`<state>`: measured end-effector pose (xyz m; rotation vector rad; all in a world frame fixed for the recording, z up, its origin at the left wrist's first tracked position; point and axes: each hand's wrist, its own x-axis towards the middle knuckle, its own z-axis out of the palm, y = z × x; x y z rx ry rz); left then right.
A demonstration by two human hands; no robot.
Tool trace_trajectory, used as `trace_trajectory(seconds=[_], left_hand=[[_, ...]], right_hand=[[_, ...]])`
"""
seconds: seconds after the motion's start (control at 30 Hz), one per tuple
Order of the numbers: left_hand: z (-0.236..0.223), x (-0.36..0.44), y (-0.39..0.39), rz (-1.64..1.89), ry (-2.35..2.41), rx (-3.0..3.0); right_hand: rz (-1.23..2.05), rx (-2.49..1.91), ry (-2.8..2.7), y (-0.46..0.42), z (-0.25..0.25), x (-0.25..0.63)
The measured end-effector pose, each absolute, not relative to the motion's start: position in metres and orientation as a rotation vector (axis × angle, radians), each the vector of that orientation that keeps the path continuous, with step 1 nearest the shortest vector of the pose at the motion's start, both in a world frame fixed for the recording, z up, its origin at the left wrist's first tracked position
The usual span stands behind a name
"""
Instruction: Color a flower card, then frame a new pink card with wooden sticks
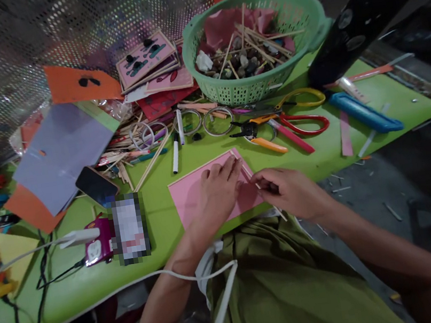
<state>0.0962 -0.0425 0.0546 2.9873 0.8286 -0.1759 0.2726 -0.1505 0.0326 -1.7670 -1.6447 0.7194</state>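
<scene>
- Right hand (290,189): thumb and fingers drawn together in a pinch on the right-edge stick (279,212), at the right side of the pink card
- Right-edge stick: thin, pale; runs along the right edge of the pink card; its near end projects past the card's near edge
- Left hand (218,191): palm down, laid flat across the pink card, fingers extended and close together toward the far right corner; nothing visible in its grasp; the underside is hidden
- Pink card (186,201): lies on the green tabletop (155,189), directly in front of the person; partly covered by the left hand
- Far-edge stick (190,172): thin, pale; lies along the far edge of the pink card
- White marker (176,155): just beyond the far edge of the pink card
- Orange-handled pliers (270,145): beyond the far right corner of the pink card; red-handled scissors (314,129) lie to the right of them
- Phone (136,257): left of the pink card, its screen blurred; a purple box (98,252) with a white plug sits farther left
- Green basket (225,92): well beyond the pink card; contains sticks, stones and pink paper
- Blue item (366,112): well to the right of the pink card, toward the far side
</scene>
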Motion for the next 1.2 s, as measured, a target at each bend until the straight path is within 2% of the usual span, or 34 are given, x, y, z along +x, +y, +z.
trace_trajectory(seconds=[0.3, 0.7, 1.03, 1.2], left_hand=[[0.055, 0.098, -0.043, -0.221, 0.860, 2.980], [0.051, 0.096, -0.043, -0.161, 0.826, 2.992], [0.043, 0.093, -0.048, -0.078, 0.798, 3.082], [0.038, 0.090, -0.050, 0.029, 0.779, 3.076]], right_hand=[[0.833, -1.728, -1.512, -0.159, 0.036, 0.288], [0.782, -1.759, -1.468, -0.166, 0.033, 0.301], [0.699, -1.733, -1.522, -0.165, 0.026, 0.311], [0.511, -1.735, -1.658, -0.150, 0.046, 0.314]])
